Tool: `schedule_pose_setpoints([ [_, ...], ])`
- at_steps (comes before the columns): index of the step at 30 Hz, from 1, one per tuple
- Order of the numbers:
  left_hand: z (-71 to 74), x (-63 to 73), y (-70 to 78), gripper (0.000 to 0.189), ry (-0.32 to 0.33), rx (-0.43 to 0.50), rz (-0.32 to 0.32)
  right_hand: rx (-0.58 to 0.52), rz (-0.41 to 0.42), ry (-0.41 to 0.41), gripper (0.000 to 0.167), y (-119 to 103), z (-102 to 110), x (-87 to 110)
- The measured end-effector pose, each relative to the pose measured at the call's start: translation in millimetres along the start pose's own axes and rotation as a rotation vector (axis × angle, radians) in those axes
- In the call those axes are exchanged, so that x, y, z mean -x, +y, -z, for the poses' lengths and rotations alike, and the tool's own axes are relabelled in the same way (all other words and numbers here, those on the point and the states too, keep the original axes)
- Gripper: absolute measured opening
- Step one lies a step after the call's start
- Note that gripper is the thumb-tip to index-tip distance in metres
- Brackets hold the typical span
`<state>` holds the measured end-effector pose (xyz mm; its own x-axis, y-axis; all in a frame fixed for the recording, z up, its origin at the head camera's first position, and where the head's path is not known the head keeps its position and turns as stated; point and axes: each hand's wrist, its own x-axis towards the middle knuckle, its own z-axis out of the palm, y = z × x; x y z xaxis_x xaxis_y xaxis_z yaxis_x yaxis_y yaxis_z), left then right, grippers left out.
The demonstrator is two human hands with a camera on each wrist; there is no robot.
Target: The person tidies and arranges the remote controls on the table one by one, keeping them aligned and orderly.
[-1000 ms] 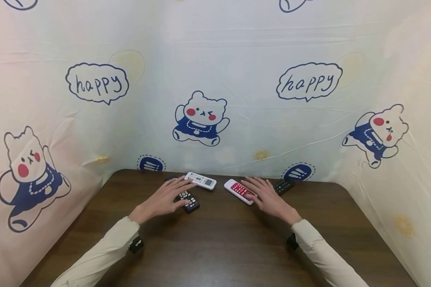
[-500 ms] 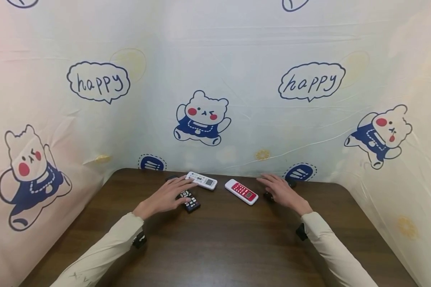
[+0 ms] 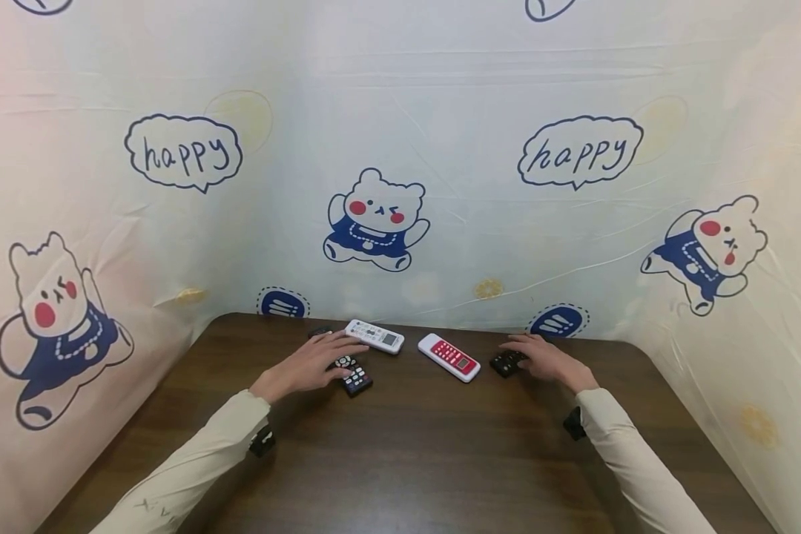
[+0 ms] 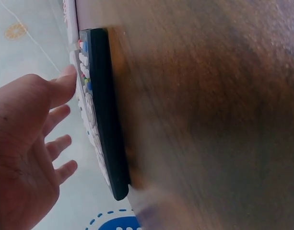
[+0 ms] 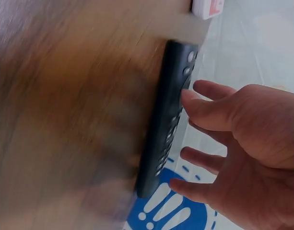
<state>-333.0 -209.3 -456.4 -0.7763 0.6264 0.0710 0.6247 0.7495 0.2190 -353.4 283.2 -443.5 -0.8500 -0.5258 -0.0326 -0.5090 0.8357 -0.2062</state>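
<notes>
In the head view my left hand is spread over a black remote control with pale buttons, covering its middle. The left wrist view shows the thumb near the button face of that black remote, with the other fingers loosely bent beyond it. My right hand hovers over another black remote control at the right and hides part of it. From the right wrist, the thumb is at the button side of this remote, its fingers extended and not wrapped around it; whether the thumb touches is unclear.
A white remote control lies just beyond my left fingers. Between the hands lies a white remote with a red face. All rest on a brown wooden table, whose far edge meets a printed cloth.
My right hand has moved right, away from the red-faced remote and onto the black one, uncovering the red face. The left hand has stayed nearly in place over its remote.
</notes>
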Motion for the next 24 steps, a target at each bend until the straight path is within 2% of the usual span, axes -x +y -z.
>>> schedule_pose_setpoints([
  [4,-2.3,-0.4,-1.9,0.049,-0.045,0.003,0.013,-0.005,-0.016,-0.049,0.043,4.7,-2.7,0.5],
  [8,-2.5,-0.7,-2.3,0.044,-0.062,0.012,0.026,0.038,-0.010,-0.029,0.040,5.4,-3.1,0.1],
  [14,-0.2,-1.9,-1.3,0.041,-0.064,0.018,0.017,0.069,-0.064,-0.010,0.039,6.4,-2.3,-4.4],
  [19,2.9,-2.5,-1.0,0.041,-0.058,-0.024,0.018,0.062,-0.120,-0.025,0.042,10.8,-7.2,-7.9],
  [24,7.1,-7.5,-2.8,0.038,-0.053,-0.097,0.056,0.021,-0.160,0.014,0.042,15.5,-11.0,-8.4],
])
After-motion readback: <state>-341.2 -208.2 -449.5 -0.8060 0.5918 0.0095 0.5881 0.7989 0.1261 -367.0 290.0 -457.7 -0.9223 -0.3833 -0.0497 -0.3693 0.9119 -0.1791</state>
